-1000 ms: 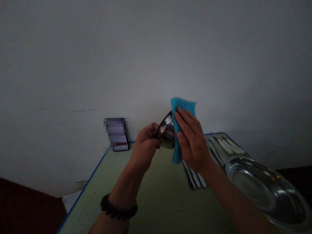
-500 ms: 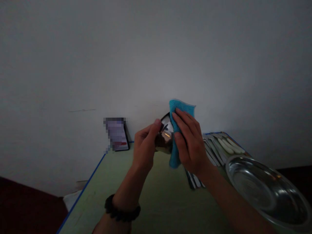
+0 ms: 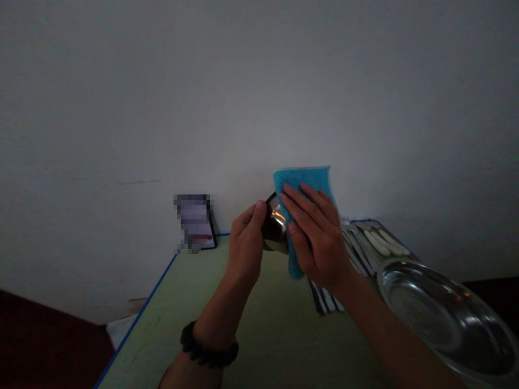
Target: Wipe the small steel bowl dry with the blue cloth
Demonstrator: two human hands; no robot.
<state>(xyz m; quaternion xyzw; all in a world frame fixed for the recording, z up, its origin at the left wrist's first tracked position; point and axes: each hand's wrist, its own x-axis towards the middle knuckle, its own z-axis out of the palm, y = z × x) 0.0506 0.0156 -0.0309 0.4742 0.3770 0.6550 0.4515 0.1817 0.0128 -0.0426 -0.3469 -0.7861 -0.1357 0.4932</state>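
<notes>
A small shiny metal bowl (image 3: 274,222) is held up above the table, gripped at its left rim by my left hand (image 3: 248,237), thumb on top. My right hand (image 3: 314,232) presses a blue cloth (image 3: 305,177) flat against the bowl's right side, fingers laid over the fabric. Cloth and hand cover much of the bowl, so its full shape is hidden. A dark beaded bracelet (image 3: 208,346) circles my left wrist.
A phone (image 3: 197,221) leans against the wall at the table's back left. Right of my hands lie several pieces of cutlery (image 3: 360,248), some with white handles, and a large metal basin (image 3: 438,313). More utensils (image 3: 324,300) lie under my right wrist. The table (image 3: 178,308) has blue edging.
My right hand and the cloth have shifted over the bowl, and the cloth now spreads wider and flatter. The bowl is turned slightly. My left hand has moved a little to the right.
</notes>
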